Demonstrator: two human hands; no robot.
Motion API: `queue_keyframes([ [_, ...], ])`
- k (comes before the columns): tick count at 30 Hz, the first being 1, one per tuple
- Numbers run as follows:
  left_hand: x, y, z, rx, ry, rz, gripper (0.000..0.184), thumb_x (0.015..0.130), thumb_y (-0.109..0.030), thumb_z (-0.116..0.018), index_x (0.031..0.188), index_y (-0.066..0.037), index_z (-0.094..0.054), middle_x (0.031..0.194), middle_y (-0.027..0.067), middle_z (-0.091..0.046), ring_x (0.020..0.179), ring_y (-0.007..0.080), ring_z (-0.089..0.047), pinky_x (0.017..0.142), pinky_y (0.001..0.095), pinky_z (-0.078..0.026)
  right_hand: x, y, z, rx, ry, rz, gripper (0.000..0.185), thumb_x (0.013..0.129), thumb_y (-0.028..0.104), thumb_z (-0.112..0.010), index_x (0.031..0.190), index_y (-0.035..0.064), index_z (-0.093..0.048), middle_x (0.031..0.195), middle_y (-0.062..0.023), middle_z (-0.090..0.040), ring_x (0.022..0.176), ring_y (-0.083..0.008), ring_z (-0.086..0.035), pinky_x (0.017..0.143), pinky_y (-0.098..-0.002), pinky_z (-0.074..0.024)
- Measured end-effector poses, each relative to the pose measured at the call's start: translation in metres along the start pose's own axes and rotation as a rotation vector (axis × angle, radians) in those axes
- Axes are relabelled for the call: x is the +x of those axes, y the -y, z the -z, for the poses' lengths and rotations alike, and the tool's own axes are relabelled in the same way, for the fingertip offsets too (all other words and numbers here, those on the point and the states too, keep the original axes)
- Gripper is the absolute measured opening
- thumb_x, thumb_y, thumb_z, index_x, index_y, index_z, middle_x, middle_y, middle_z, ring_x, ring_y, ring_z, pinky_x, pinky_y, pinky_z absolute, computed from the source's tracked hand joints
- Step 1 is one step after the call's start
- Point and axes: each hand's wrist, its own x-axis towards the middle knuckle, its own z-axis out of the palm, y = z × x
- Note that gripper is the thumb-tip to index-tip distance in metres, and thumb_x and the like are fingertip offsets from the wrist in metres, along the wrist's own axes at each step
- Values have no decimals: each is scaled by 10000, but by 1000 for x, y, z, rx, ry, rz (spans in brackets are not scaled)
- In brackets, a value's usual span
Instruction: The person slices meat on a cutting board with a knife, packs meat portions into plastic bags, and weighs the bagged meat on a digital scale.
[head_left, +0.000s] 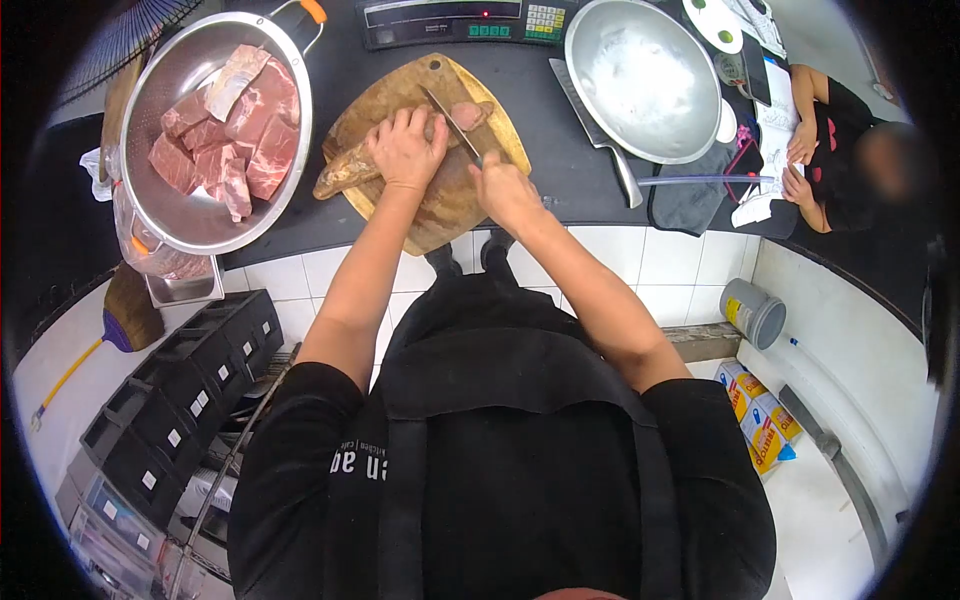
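A long brown-crusted piece of meat [345,175] lies across the wooden cutting board [440,225]. My left hand [408,148] presses down over its middle, fingers curved around the top. In my right hand [508,193] is the handle of a knife [450,120]; its blade points up and left, just right of my left fingers, against the meat. Right of the blade, the meat's pinkish cut end [470,115] shows. How deep the blade sits cannot be made out.
At left stands a steel colander [135,190] with several raw meat chunks [240,130]. A scale [465,20] is behind the board. Right of it are a cleaver-like knife [600,135] and a metal bowl [645,80]. A person's hands [800,165] rest on papers at far right.
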Motion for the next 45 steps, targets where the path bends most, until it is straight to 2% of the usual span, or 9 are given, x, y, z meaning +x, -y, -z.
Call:
queue_keyframes([
  [5, 3, 0, -1, -6, 0, 25, 255, 831, -424, -588, 934, -208, -676, 893, -5, -649, 821, 228, -610, 784, 413, -411, -20, -7, 2, -9, 80, -73, 315, 974, 266, -450, 994, -47, -476, 796, -314, -636, 792, -481, -635, 732, -544, -504],
  [10, 6, -1, 1, 27, 27, 28, 233, 831, -416, -592, 906, -211, -674, 881, -8, -650, 812, 225, -616, 776, 401, -413, 24, 2, -10, 1, 9, -16, 319, 966, 262, -465, 989, -56, -470, 788, -327, -629, 801, -484, -633, 733, -548, -500],
  [14, 6, -3, 2, 10, 12, 29, 232, 829, -406, -594, 907, -203, -673, 875, -4, -648, 811, 223, -615, 774, 392, -415, -2, -9, -6, 22, 16, -1, 326, 966, 268, -464, 986, -57, -473, 777, -327, -626, 799, -485, -633, 729, -544, -503],
  [17, 4, 0, 0, -3, 6, 14, 236, 828, -403, -594, 913, -197, -671, 876, -2, -646, 809, 225, -613, 776, 393, -415, -9, -14, -7, 23, 116, -74, 331, 965, 273, -464, 988, -57, -479, 781, -330, -626, 802, -485, -632, 730, -541, -504],
  [22, 6, -1, -1, -19, -8, 18, 237, 833, -396, -589, 904, -179, -650, 873, 7, -640, 801, 233, -609, 776, 404, -417, 43, -13, -39, 72, -8, 8, 348, 957, 285, -477, 984, -62, -482, 783, -331, -627, 788, -482, -633, 721, -543, -501],
  [24, 0, 0, -1, -28, 0, 21, 240, 836, -394, -585, 896, -168, -641, 869, 12, -638, 798, 235, -607, 778, 409, -417, 33, -24, -44, 74, 0, 24, 353, 958, 288, -479, 983, -64, -483, 783, -329, -627, 784, -482, -632, 719, -544, -500],
  [28, 3, 2, -3, -43, -32, 20, 244, 852, -382, -569, 879, -145, -621, 859, 22, -632, 792, 240, -602, 790, 418, -412, 10, -45, -30, 41, 11, 52, 362, 962, 294, -481, 968, -68, -479, 763, -319, -626, 771, -483, -628, 710, -546, -497],
  [35, 3, 2, 0, -29, -29, 17, 239, 854, -376, -568, 871, -143, -619, 855, 23, -631, 790, 239, -598, 782, 418, -409, -27, -6, 19, -8, 2, 14, 344, 970, 284, -470, 947, -59, -461, 727, -313, -619, 750, -487, -624, 695, -550, -494],
  [45, 2, 3, -3, -4, -20, 8, 241, 849, -375, -570, 873, -141, -622, 841, 31, -621, 780, 240, -595, 776, 412, -412, -25, -1, 17, -19, 48, -7, 345, 969, 282, -470, 950, -63, -461, 748, -325, -621, 764, -503, -622, 698, -552, -498],
])
